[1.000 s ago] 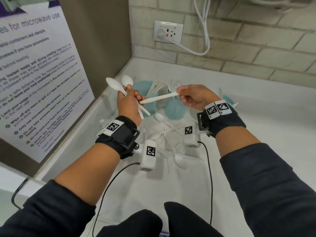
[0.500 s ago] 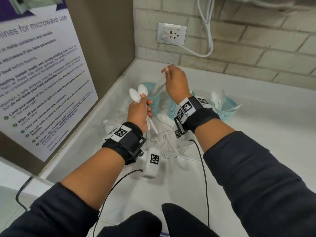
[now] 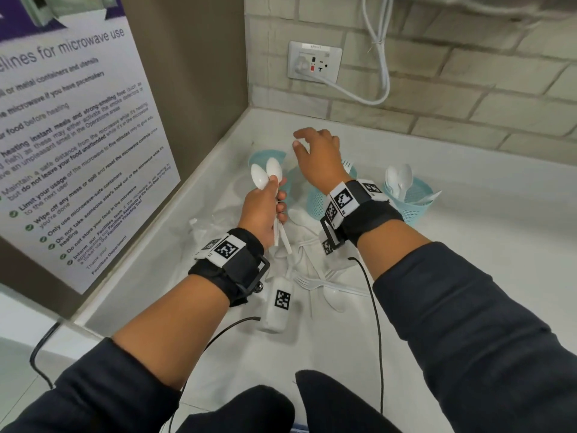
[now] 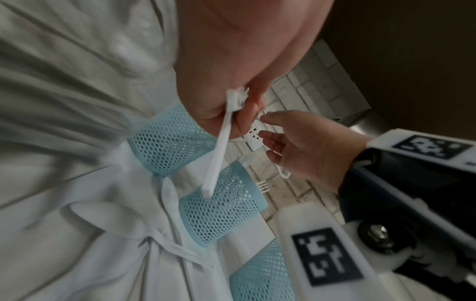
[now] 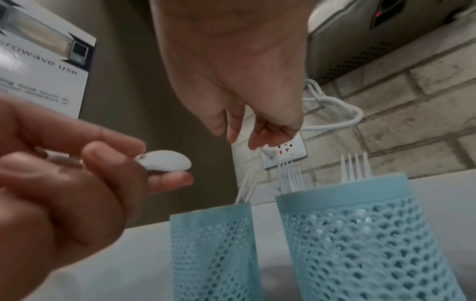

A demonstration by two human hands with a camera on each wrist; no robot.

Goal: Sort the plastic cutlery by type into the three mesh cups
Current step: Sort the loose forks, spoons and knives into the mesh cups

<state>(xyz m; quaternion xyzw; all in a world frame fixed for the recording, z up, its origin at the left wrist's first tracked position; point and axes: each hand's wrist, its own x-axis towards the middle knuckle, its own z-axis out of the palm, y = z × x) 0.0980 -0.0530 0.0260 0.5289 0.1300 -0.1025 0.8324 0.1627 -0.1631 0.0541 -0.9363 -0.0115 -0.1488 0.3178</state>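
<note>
Blocking the left cup (image 3: 265, 157), your right hand (image 3: 318, 157) hangs slack at twelve o'clock; left hand (image 3: 262, 210) clamps two spoons (image 3: 265, 176).

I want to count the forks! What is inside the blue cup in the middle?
White fork tines stick up out of the middle mesh cup, in two clusters. The handles sit down inside, blurred behind the mesh, so an exact count is not possible.

pale blue mesh cups (image 3: 413, 200) with a honeycomb of small holes; white plastic spoons (image 3: 265, 175) and forks (image 5: 355, 167); black wristbands (image 3: 237, 264) carrying black-and-white square markers; a white-and-purple microwave notice (image 3: 71, 126) with green ticks; beige brick-pattern tiles (image 3: 468, 89).
</note>
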